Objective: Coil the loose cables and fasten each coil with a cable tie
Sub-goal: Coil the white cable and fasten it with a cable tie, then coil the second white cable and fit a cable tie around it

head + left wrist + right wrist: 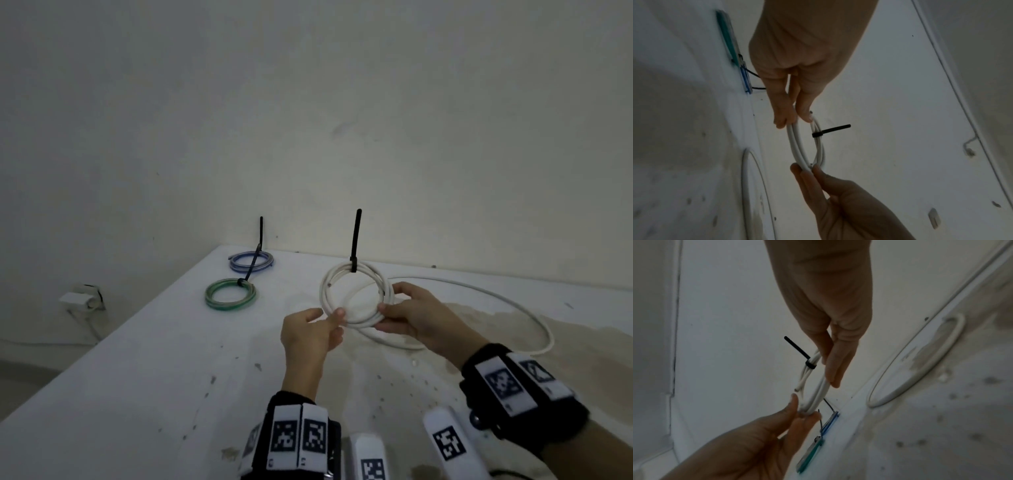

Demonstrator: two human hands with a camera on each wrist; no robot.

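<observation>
Both hands hold the white coil (352, 294) up off the bench (137, 359), roughly upright and facing the person. The left hand (310, 334) pinches the coil's lower left arc between thumb and fingertips; the right hand (416, 317) pinches the right side the same way, fingers curled round the strands. A black tie (354, 240) is already cinched round the top of the coil, its long tail standing straight up. In the left wrist view the strands bunch tightly under the tie and spread a little elsewhere.

Two more coils lie flat at the far left of the bench, well apart from the hands: a green coil (230, 294) and, behind it, a blue coil (251, 262), each with a black tie on it.

One loose white cable (507, 301) sweeps across the bench in a wide arc to the right and passes beneath the held coil; whether it is joined to that coil cannot be told.

By my reading, fastening of the white coil is done or nearly done, and the hands are checking or turning it. The next move probably calls for setting it down near the other two, then gathering the loose cable into even loops, which needs one hand to hold the turns and the other to feed. No spare tie shows.
</observation>
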